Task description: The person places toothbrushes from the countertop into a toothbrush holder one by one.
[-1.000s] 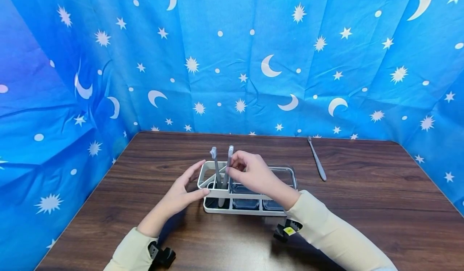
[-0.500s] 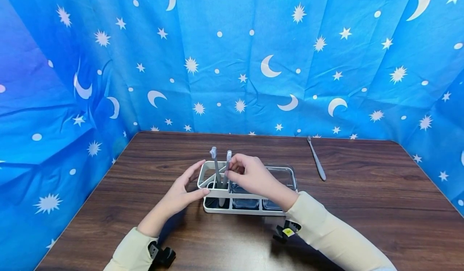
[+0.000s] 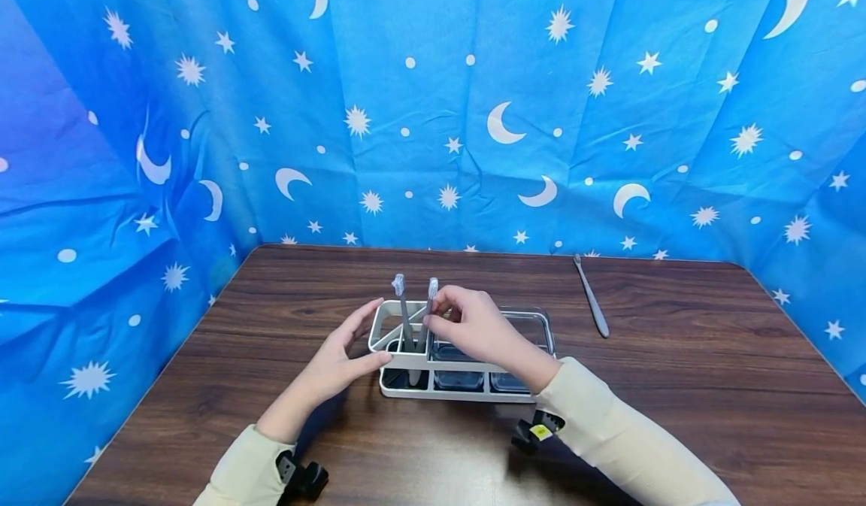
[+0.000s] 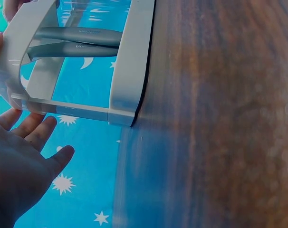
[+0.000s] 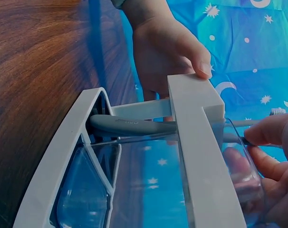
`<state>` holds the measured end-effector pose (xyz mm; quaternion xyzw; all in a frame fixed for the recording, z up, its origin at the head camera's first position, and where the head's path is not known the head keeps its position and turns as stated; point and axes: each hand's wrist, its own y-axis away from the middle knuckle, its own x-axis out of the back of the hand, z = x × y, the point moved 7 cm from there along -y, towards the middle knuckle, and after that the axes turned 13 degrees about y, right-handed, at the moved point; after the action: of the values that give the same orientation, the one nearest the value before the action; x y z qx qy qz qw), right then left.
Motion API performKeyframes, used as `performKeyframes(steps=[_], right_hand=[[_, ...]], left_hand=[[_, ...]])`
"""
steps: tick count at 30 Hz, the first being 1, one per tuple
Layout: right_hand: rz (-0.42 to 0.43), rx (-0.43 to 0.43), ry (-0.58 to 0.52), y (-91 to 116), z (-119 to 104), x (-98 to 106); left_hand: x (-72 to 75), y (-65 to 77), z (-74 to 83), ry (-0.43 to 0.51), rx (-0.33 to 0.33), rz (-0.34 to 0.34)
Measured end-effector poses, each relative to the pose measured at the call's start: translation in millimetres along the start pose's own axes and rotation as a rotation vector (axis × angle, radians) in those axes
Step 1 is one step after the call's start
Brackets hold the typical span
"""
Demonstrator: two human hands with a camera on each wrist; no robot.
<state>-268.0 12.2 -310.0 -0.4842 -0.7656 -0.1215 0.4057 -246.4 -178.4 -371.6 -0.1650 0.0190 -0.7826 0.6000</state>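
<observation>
A white toothbrush holder (image 3: 460, 397) with clear cups stands on the table. My left hand (image 3: 331, 359) grips its left end, thumb on the front upper rim and fingers toward the back. With bent thumb and fingers, my right hand (image 3: 476, 329) pinches a grey toothbrush (image 3: 433, 289) just below the head. That brush stands in a left slot of the holder, bristles up. Beside it another grey toothbrush (image 3: 404, 318) leans in the holder. Both grey handles (image 4: 80, 34) show inside the frame in the left wrist view. My right forearm hides part of the holder's right end.
A third grey toothbrush (image 3: 592, 299) lies flat on the brown wooden table (image 3: 676, 356), to the right of the holder. Behind the table hangs a blue cloth (image 3: 433, 153) with stars and moons.
The right hand and its toothbrush dipped slightly, then came back up and a little to the right. The left hand has kept its place on the holder.
</observation>
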Motion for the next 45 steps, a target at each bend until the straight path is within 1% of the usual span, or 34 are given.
performKeyframes(steps=[5,8,10,14,17,20,23,27,32,36,41,45], right_hand=[[-0.004,0.007,-0.018,-0.4,4.1,2.2],[0.012,0.002,-0.034,-0.2,8.5,9.8],[0.044,-0.011,-0.042,-0.3,14.3,18.6],[0.123,-0.049,-0.084,1.0,32.9,42.1],[0.172,-0.101,-0.104,5.1,51.4,61.5],[0.204,-0.170,-0.120,11.0,72.2,79.9],[0.227,-0.232,-0.165,17.2,92.2,95.8],[0.266,-0.278,-0.199,26.6,111.2,113.3],[0.299,-0.323,-0.144,38.7,129.8,131.5],[0.309,-0.370,-0.080,45.1,146.9,141.1],[0.325,-0.429,-0.027,49.3,168.4,146.4],[0.341,-0.456,-0.014,52.0,181.9,147.2]], left_hand=[[0.7,0.5,0.3,-0.007,0.012,0.006],[0.4,0.3,0.0,-0.013,0.016,0.005],[0.1,0.0,-0.3,-0.016,0.017,0.004],[-0.1,-0.3,-0.7,-0.018,0.017,0.000],[0.3,0.0,-1.2,-0.019,0.017,-0.003],[0.9,0.5,-1.5,-0.020,0.014,-0.004],[1.1,1.0,-1.6,-0.020,0.011,-0.007],[1.1,1.4,-2.1,-0.017,0.013,-0.008],[1.2,1.5,-2.1,-0.016,0.016,-0.008],[1.8,1.6,-1.5,-0.018,0.014,-0.005],[2.0,1.9,-1.6,-0.024,0.013,-0.006],[1.4,1.7,-2.4,-0.019,0.010,-0.011]])
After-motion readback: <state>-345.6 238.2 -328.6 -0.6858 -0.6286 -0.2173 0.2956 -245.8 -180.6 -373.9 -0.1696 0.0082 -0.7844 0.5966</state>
